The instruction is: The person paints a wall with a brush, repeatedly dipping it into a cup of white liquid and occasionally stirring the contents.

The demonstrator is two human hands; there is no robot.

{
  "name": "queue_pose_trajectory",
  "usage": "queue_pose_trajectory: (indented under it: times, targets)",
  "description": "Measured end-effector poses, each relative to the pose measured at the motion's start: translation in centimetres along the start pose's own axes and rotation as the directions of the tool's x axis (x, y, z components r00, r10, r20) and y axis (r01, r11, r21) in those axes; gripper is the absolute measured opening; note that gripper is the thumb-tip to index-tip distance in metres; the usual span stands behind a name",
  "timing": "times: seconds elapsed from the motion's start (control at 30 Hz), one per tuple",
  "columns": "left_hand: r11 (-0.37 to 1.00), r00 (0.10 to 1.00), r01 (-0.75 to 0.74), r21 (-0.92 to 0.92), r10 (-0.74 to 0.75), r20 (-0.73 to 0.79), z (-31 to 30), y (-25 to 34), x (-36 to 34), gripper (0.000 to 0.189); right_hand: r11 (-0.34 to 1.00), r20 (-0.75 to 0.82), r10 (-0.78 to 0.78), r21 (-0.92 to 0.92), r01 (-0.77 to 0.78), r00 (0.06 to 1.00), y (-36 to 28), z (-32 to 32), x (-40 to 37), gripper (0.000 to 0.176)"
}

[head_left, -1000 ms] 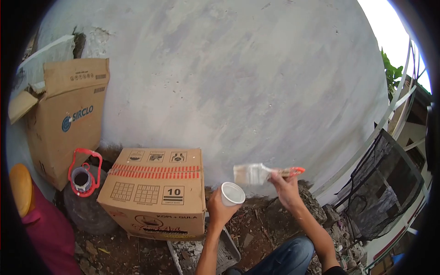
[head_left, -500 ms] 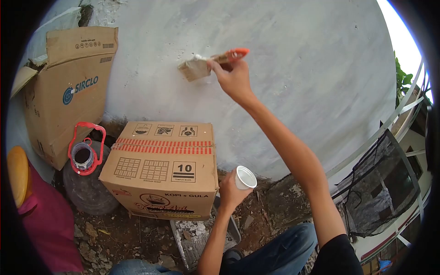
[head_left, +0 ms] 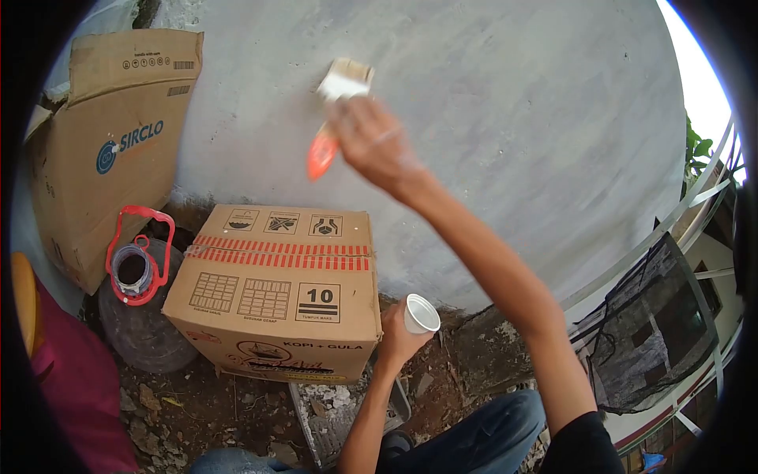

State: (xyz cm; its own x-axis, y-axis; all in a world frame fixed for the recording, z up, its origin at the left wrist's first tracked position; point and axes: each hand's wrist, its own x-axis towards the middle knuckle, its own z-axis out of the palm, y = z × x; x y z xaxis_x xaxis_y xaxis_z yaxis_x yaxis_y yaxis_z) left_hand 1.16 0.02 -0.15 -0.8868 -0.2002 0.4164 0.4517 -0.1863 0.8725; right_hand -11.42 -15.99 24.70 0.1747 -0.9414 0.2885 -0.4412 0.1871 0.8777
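Note:
A flat brush with an orange-tipped handle (head_left: 322, 155) is gripped in my right hand (head_left: 373, 141), somewhat blurred. Its bristles (head_left: 347, 77) point up against the grey-white wall (head_left: 474, 103), and the handle end hangs down to the left. Lower down, my left hand (head_left: 400, 340) is wrapped round a white plastic cup (head_left: 422, 314), its open top tilted toward me. The cup is just right of the printed cardboard box (head_left: 268, 296).
A tall SIRCLO carton (head_left: 118, 166) leans at the left. Below it stands a large bottle (head_left: 146, 332) with a red handle, beside magenta cloth (head_left: 75, 379). A paint-spattered tray (head_left: 335, 411) lies under the box's edge. Black netting (head_left: 647, 332) hangs at the right.
My right hand has moved left, and the brush has turned from lying sideways to bristles up, handle down. My left hand still holds the cup. The view has shifted slightly.

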Motion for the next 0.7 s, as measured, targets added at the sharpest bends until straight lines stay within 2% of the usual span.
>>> queue_pose_trajectory:
  times: [0.07, 0.2, 0.27, 0.33, 0.4, 0.47, 0.57, 0.67, 0.7]
  targets:
    - [1.000, 1.000, -0.018, 0.007, 0.018, -0.001, 0.2, -0.2, -0.1, 0.075, 0.998, 0.086, -0.055, -0.035, 0.058, 0.995, -3.4, 1.1, -1.2, 0.039]
    - [0.999, 0.999, -0.032, 0.040, 0.032, -0.021, -0.3, 0.6, 0.0, 0.070, 0.980, 0.122, -0.081, 0.190, 0.057, 0.989, -8.2, 2.0, -3.1, 0.035]
    - [0.998, 0.999, -0.036, 0.059, 0.038, -0.037, -0.4, 0.7, 0.0, 0.068, 0.931, -0.020, 0.111, 0.351, -0.097, 0.994, -7.4, 1.8, -3.2, 0.027]
    - [0.997, 0.997, -0.047, 0.061, 0.050, -0.050, -0.2, 0.4, 0.0, 0.069, 0.848, -0.187, 0.354, 0.477, -0.230, 0.916, -4.1, 2.5, -2.3, 0.027]
    - [0.997, 0.998, -0.037, 0.065, 0.041, -0.049, -0.2, 0.7, 0.0, 0.070, 0.624, -0.055, 0.611, 0.647, -0.438, 0.790, 1.2, 0.6, -1.1, 0.019]
    - [0.997, 0.999, -0.023, 0.077, 0.026, -0.041, -0.3, 0.7, 0.0, 0.070, 0.634, -0.131, 0.692, 0.580, -0.511, 0.709, 5.4, -0.7, -0.1, 0.013]
    - [0.997, 1.000, -0.010, 0.075, 0.012, -0.018, 0.0, 0.4, 0.0, 0.072, 0.772, -0.307, 0.597, 0.473, -0.425, 0.741, 6.8, -3.7, 2.1, 0.010]
    - [0.998, 1.000, -0.008, 0.065, 0.007, 0.022, -0.1, 0.1, 0.0, 0.078, 0.981, -0.432, 0.175, 0.151, -0.121, 0.885, 5.5, -1.7, 1.6, 0.030]
    - [0.998, 1.000, -0.007, 0.070, 0.005, 0.022, -0.1, 0.1, 0.1, 0.078, 0.988, -0.318, 0.121, 0.130, -0.083, 0.940, 3.9, -0.9, 1.0, 0.030]
